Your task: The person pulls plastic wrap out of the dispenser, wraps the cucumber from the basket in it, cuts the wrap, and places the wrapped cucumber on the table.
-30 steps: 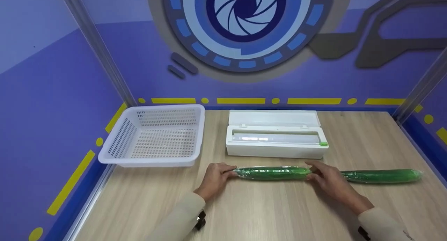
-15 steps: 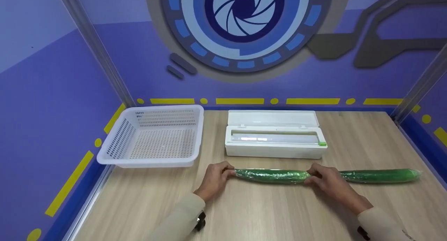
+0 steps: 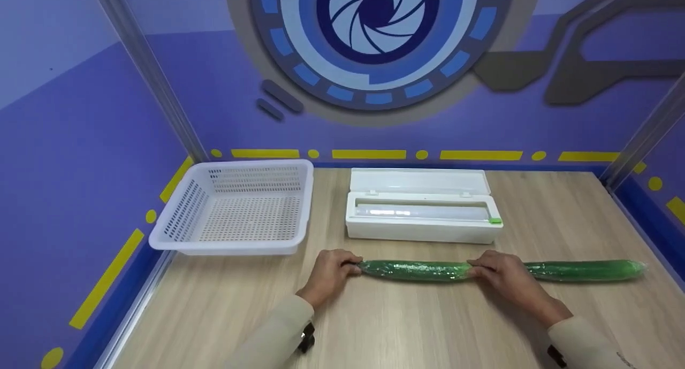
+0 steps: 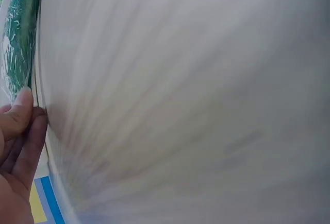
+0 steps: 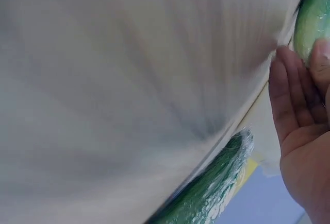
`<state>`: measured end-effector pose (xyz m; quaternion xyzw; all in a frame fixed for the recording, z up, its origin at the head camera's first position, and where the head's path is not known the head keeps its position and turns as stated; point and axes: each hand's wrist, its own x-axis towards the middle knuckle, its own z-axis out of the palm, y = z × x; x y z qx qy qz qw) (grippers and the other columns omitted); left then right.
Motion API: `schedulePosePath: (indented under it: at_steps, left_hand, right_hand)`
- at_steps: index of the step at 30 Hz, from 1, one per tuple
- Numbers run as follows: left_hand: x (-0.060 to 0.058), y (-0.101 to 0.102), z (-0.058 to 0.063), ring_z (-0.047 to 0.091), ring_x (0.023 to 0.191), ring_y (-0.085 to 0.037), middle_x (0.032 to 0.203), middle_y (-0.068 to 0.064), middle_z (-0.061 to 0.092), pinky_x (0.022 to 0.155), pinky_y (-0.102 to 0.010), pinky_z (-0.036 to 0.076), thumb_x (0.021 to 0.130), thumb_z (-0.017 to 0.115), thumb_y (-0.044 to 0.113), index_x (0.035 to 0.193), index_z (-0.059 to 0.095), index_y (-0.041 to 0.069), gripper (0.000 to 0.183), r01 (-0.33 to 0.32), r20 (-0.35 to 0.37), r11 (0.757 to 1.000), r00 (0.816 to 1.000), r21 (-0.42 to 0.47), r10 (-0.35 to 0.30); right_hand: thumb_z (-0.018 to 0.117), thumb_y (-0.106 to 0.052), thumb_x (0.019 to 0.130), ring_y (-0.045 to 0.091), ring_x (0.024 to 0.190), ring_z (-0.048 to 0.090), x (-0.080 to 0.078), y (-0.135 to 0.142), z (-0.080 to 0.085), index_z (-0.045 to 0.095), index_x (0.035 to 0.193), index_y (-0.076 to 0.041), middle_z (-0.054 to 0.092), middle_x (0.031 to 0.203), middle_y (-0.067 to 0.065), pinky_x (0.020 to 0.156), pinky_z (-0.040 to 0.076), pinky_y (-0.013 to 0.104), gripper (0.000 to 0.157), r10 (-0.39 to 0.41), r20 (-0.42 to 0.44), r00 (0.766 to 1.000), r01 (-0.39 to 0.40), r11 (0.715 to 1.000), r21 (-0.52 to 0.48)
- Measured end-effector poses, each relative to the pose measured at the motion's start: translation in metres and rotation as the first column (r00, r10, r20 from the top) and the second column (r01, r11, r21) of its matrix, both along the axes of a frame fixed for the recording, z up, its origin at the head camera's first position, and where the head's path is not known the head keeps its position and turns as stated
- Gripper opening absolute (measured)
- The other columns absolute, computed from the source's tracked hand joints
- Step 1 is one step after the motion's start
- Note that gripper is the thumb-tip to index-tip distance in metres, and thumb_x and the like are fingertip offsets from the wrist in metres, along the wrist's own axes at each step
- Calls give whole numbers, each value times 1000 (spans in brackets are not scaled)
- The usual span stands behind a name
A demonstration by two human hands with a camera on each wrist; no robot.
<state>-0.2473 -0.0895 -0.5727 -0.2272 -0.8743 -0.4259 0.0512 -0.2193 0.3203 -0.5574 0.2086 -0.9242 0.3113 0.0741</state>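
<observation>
A green cucumber wrapped in shiny clear film lies crosswise in front of the person in the head view. The left hand pinches its left end between thumb and fingers. At the paler right end, the right hand pinches the cucumber's tip in the same way. Just right of that hand lies a second wrapped cucumber, its left end partly hidden behind the hand. In the left wrist view, the thumb presses the gathered film at the tip of the held cucumber.
A white film dispenser box with its lid raised stands behind the cucumbers, a roll of clear film inside. A white perforated basket stands at the back left. Patterned panels enclose the wooden table at the back and sides.
The held cucumber has shifted slightly toward the person, and the shine on its film looks different. Both hands keep nearly the same places. Box, basket and second cucumber stay put.
</observation>
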Motion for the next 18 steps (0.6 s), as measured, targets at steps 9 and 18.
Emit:
schedulePosePath:
  at_steps: [9,18]
  left_hand:
    - [-2,-2,1,77,94,-19,102,-6,80,86,-30,60,91,79,11,106,83,2,17,10,-87,1000,996,-10,-11]
    - [-4,-3,1,70,70,-10,88,-3,79,62,-20,56,97,74,0,103,82,-2,10,24,104,997,994,67,-30]
  right_hand:
    - [82,-10,93,19,104,71,2,-1,3,78,117,-10,76,110,-2,90,58,41,24,-55,102,993,54,998,11]
    - [87,-11,87,8,92,69,0,1,1,80,104,-11,76,98,-5,80,59,29,19,35,113,993,-32,999,-27]
